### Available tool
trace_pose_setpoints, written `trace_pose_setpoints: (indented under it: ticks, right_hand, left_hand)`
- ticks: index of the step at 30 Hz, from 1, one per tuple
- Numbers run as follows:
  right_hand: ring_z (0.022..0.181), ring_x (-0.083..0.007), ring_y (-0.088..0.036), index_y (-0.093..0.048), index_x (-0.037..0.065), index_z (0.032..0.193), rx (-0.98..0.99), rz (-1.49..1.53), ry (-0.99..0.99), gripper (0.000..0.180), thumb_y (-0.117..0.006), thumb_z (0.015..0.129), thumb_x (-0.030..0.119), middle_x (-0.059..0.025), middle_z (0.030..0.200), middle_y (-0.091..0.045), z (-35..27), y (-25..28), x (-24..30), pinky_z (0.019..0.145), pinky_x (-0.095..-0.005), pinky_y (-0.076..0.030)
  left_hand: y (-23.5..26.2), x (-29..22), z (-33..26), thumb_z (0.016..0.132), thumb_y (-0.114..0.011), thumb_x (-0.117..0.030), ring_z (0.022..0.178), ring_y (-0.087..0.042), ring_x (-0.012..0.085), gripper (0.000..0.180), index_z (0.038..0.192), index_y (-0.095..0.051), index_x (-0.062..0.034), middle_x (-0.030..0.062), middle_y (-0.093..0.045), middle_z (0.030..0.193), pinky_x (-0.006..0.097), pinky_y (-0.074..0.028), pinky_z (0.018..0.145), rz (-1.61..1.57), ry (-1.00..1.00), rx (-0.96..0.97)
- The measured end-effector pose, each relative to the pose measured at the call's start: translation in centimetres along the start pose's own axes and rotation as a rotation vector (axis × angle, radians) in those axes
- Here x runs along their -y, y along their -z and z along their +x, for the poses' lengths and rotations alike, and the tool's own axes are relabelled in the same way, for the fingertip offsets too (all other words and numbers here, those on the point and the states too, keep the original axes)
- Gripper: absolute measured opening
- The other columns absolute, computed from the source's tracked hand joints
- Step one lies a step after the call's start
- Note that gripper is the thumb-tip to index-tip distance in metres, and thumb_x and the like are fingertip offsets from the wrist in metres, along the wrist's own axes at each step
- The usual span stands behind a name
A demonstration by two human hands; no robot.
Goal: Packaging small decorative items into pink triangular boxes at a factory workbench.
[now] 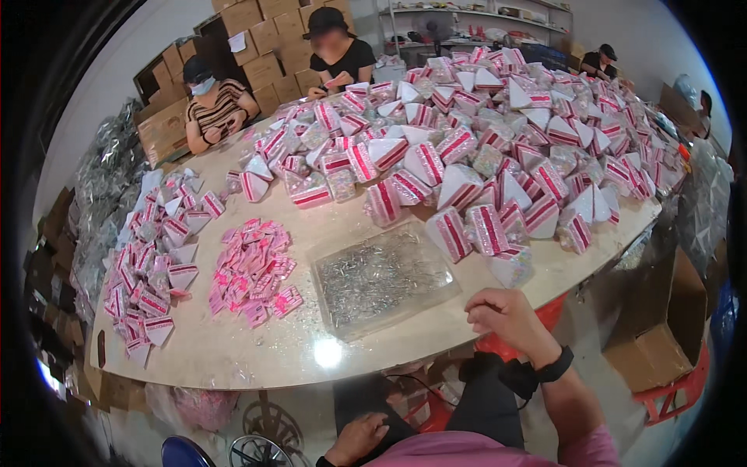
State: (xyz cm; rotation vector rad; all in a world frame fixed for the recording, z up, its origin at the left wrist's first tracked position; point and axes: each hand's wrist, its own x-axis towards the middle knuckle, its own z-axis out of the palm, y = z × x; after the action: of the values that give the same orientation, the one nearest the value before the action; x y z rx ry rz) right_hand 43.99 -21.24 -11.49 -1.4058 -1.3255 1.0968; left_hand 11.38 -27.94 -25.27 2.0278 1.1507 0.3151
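Note:
My right hand [507,317] is over the table's front edge, just right of a shallow clear tray [334,331] full of thin silvery pins [381,272]. Its fingers are curled together, and I cannot make out whether anything small is between them. Low in front of me, my left hand [358,437] lies on my thigh with its fingers loosely stretched out and nothing visible in it. Left of the tray is a heap of small pink printed tags [253,268]. Behind the tray spreads a large pile of wedge-shaped, cake-slice-like pieces [420,163], white with glittery pink bands.
A smaller group of similar wedges [152,284] lies along the table's left side. Two people [222,109] sit across the table, and another person [601,61] is far right. An open cardboard box [657,335] stands at the right on a red stool [681,397].

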Motion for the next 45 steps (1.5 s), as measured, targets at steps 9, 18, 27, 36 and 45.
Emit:
trace_pose_setpoints:
  ticks: [9, 18, 27, 36, 45]
  right_hand:
    - [0.087, -0.0364, -0.056, -0.057, 0.001, 0.092, 0.195, -0.726, 0.542, 0.018, -0.055, 0.075, 0.006, -0.0162, 0.086, -0.059, 11.1, -5.5, 1.6, 0.077, -0.0433, -0.045]
    - [0.084, -0.0349, -0.057, -0.056, 0.003, 0.085, 0.452, -1.072, 0.498, 0.013, -0.058, 0.074, 0.008, -0.0150, 0.083, -0.058, 15.3, -7.7, 1.4, 0.074, -0.0427, -0.047]
    - [0.073, -0.0355, -0.057, -0.059, 0.001, 0.078, 0.436, -0.741, 0.412, 0.009, -0.057, 0.078, 0.010, -0.0170, 0.074, -0.057, 16.2, -7.0, 4.2, 0.064, -0.0412, -0.046]
    - [0.055, -0.0174, -0.059, -0.062, -0.003, 0.083, 0.209, -0.415, 0.257, 0.011, -0.056, 0.080, 0.005, -0.0109, 0.066, -0.060, 15.6, -6.6, 5.1, 0.052, -0.0292, -0.046]
    - [0.049, -0.0114, -0.056, -0.059, -0.005, 0.076, 0.182, -0.245, 0.228, 0.009, -0.054, 0.077, 0.003, -0.0062, 0.058, -0.056, 13.2, -5.4, 1.9, 0.045, -0.0259, -0.045]
  left_hand:
    - [8.9, -4.6, 3.4, 0.074, -0.066, -0.003, 0.072, -0.060, 0.0289, 0.021, 0.094, -0.061, -0.0025, 0.0132, -0.062, 0.084, 0.035, -0.049, 0.064, 0.105, -0.355, -0.484]
    - [13.4, -1.5, 7.3, 0.069, -0.068, -0.002, 0.084, -0.057, 0.0317, 0.026, 0.093, -0.060, -0.0028, 0.0120, -0.059, 0.092, 0.038, -0.048, 0.073, 0.230, -0.307, -0.756]
    - [14.0, -1.3, 7.4, 0.075, -0.064, -0.010, 0.086, -0.056, 0.0305, 0.022, 0.094, -0.058, -0.0009, 0.0122, -0.057, 0.092, 0.038, -0.045, 0.076, 0.140, -0.216, -0.582]
    - [13.2, -2.0, 7.0, 0.070, -0.065, -0.007, 0.087, -0.055, 0.0293, 0.021, 0.090, -0.060, -0.0032, 0.0097, -0.058, 0.090, 0.038, -0.045, 0.079, 0.240, -0.211, -0.701]
    - [11.9, -1.8, 6.9, 0.072, -0.064, -0.007, 0.087, -0.053, 0.0318, 0.017, 0.087, -0.058, -0.0039, 0.0114, -0.058, 0.090, 0.038, -0.045, 0.075, 0.312, -0.264, -0.794]
